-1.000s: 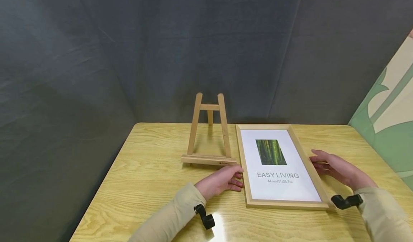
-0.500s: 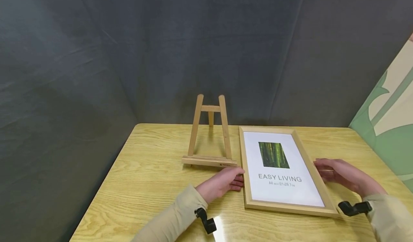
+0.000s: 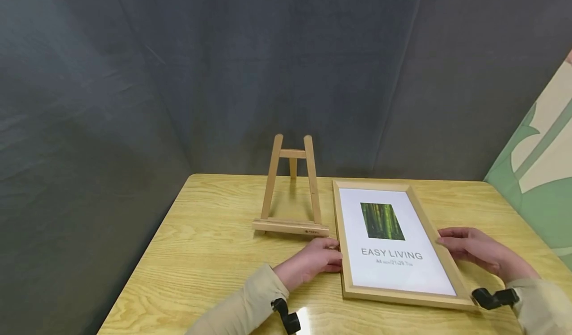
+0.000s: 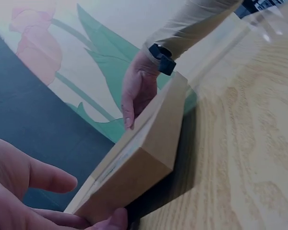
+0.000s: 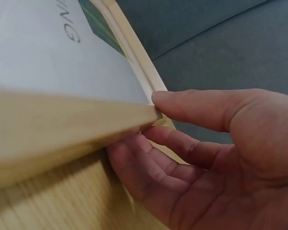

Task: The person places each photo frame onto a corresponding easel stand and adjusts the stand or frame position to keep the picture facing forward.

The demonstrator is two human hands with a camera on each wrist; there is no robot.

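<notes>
A light wooden picture frame point(image 3: 404, 299) lies face up, its white sheet printed with a green bamboo picture and "EASY LIVING". My right hand point(image 3: 484, 253) grips its right side, thumb on the top edge and fingers point(image 5: 149, 167) curled beneath, as the right wrist view shows. At the left side, my left hand point(image 3: 310, 263) touches the frame with its fingertips point(image 4: 116, 219) low on the side wall. The left thumb point(image 4: 53, 178) stands apart from the wood. Behind the left hand stands a small wooden easel point(image 3: 290, 227), its ledge close to the frame.
The wood-grain table point(image 3: 214, 275) meets a dark grey curtain point(image 3: 286, 67) at the back and left. A wall with painted green leaves point(image 3: 545, 201) rises at the right. Black wrist cameras point(image 3: 286, 316) are strapped over beige sleeves.
The right hand has come in against the frame's right side and now grips it. The left fingers have moved to the left edge. The frame sits slightly lower in the head view.
</notes>
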